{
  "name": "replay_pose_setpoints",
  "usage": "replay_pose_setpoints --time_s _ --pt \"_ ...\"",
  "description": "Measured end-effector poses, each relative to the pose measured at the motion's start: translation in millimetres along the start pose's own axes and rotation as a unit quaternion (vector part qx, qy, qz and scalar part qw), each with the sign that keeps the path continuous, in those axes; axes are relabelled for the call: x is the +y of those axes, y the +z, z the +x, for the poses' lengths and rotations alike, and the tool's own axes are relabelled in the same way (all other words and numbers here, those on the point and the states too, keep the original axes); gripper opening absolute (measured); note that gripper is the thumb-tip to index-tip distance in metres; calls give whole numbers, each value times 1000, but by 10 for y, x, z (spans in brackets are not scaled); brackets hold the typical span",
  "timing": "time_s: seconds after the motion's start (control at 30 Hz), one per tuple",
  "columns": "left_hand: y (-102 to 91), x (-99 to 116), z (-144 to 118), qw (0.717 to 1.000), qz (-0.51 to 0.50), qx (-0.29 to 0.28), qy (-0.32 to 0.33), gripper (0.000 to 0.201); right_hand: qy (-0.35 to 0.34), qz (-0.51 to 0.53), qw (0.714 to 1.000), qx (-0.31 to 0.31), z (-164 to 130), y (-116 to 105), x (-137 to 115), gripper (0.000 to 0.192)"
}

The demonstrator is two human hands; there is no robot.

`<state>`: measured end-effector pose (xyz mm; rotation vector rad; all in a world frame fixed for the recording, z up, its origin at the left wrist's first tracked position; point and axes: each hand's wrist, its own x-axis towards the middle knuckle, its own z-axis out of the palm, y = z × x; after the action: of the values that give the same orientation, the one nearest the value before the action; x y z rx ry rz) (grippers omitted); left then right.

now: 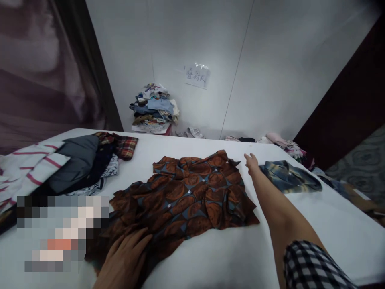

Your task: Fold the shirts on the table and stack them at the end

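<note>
A brown-orange patterned shirt [192,188] with a blue-grey ground lies spread on the white table [216,257], its button front up and its collar toward the far right. My left hand [128,253] rests flat on the shirt's near left part, fingers stretched out. My right hand [252,162] reaches forward past the collar, fingers apart and holding nothing. Just right of it lies a blue and yellow plaid shirt [288,176], which looks folded. Whether my right hand touches the table I cannot tell.
Heaped clothes [75,160] lie on the left, striped, grey and red plaid. A tall stack of folded clothes [155,108] stands beyond the far edge by the wall. More garments [285,144] lie past the right edge. A paper sign [197,76] hangs on the wall. Pixelation hides the lower left.
</note>
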<state>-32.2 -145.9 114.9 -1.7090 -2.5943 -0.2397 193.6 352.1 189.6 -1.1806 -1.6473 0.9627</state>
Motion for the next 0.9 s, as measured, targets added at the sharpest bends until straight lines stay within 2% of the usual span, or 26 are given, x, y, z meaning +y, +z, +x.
replay_pose_setpoints --time_s 0.07,0.13,0.17,0.2,0.27,0.3,0.33,0.4,0.47,0.53,0.6,0.63,0.73,0.77,0.83,0.9 --pt "-12 -3 23 1000 1 3 6 40 13 -3 999 -31 -295 -74 39 45" --pt "-10 9 26 1000 0 22 7 38 0 -24 992 -127 -730 -138 102 46" --pt "-9 25 23 999 -1 40 6 38 -34 -50 975 -216 -965 -175 140 49" --pt "-9 49 20 998 -2 58 7 41 -82 -88 954 -275 -1190 -215 183 53" --pt "-14 114 21 996 -9 81 21 54 -172 -174 912 -329 -1564 -293 270 61" --pt "-18 151 28 996 -15 79 32 59 -201 -211 900 -325 -1697 -326 311 58" --pt "-22 186 43 996 -22 71 39 59 -216 -239 894 -310 -1792 -352 345 49" --pt "-33 245 93 997 -35 46 45 45 -210 -255 904 -271 -1881 -398 391 29" --pt "-58 279 158 997 -42 36 47 30 -158 -214 934 -240 -1887 -475 406 27" --pt "-109 283 212 996 -47 46 53 27 -75 -124 968 -206 -1874 -640 405 28" --pt "-172 256 226 995 -50 72 57 27 -3 -9 988 -152 -1877 -923 423 32" --pt "-198 231 214 993 -51 86 58 27 19 44 993 -104 -1887 -1104 447 34" --pt "-210 129 109 989 -55 111 81 26 50 129 987 85 -1956 -1697 589 37" --pt "-188 96 59 988 -57 110 93 25 54 130 983 120 -1989 -1873 651 35" --pt "-128 50 -48 987 -68 87 119 24 62 129 977 160 -2058 -2135 773 32" --pt "-89 43 -149 986 -88 45 134 25 66 111 978 165 -2108 -2259 871 29"
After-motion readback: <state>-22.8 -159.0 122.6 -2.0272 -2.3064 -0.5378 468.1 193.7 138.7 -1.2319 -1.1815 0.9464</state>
